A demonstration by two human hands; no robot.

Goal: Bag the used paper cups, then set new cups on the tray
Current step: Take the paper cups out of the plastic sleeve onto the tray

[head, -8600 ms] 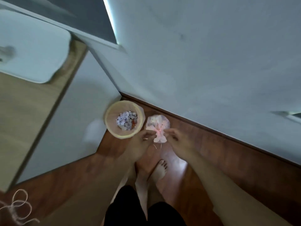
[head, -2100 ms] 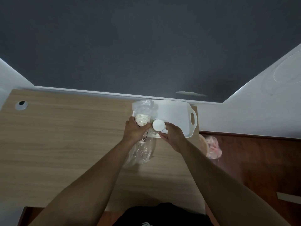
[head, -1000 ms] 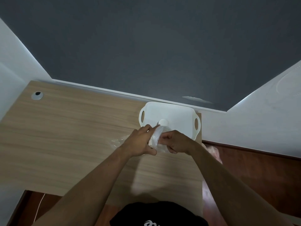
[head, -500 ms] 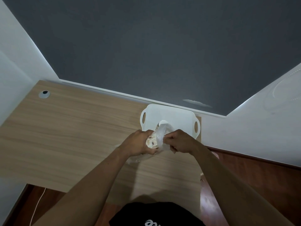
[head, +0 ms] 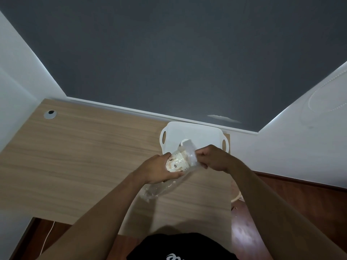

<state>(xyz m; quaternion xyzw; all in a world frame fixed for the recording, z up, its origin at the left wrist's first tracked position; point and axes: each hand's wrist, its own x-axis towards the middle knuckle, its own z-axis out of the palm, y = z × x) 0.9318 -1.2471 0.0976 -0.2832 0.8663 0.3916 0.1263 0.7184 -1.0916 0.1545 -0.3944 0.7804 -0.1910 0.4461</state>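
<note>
The person is standing at a wooden bench [head: 78,162] and is working with both hands just in front of a white tray [head: 199,136].

1. Left hand [head: 155,170]: it is gripping a stack of new paper cups [head: 176,163], fingers curled around the lower part of the stack. The stack is lying tilted, its top pointing up and to the right, toward the tray. The cups are pale with small dark printed marks.

2. Right hand [head: 212,158]: its fingers are pressed together, pinching the clear plastic sleeve [head: 190,152] at the upper end of the stack. The sleeve is covering the stack's upper end; its loose, crumpled tail is trailing down and to the left below the left hand, just above the bench surface (contact with the bench cannot be told).

3. Tray: it is sitting at the far right corner of the bench, against the dark grey wall [head: 178,53]. It has 2 oval handle slots, 1 on each short side. A white round cup top is showing above the sleeve, in front of the tray floor; whether it is resting on the tray cannot be told.

4. Surroundings: a round cable port [head: 50,113] is sitting in the bench's far left area, well apart from the hands. A pale rim of a bin [head: 237,197] is showing on the wooden floor [head: 308,186], just beside the bench's right edge.
</note>
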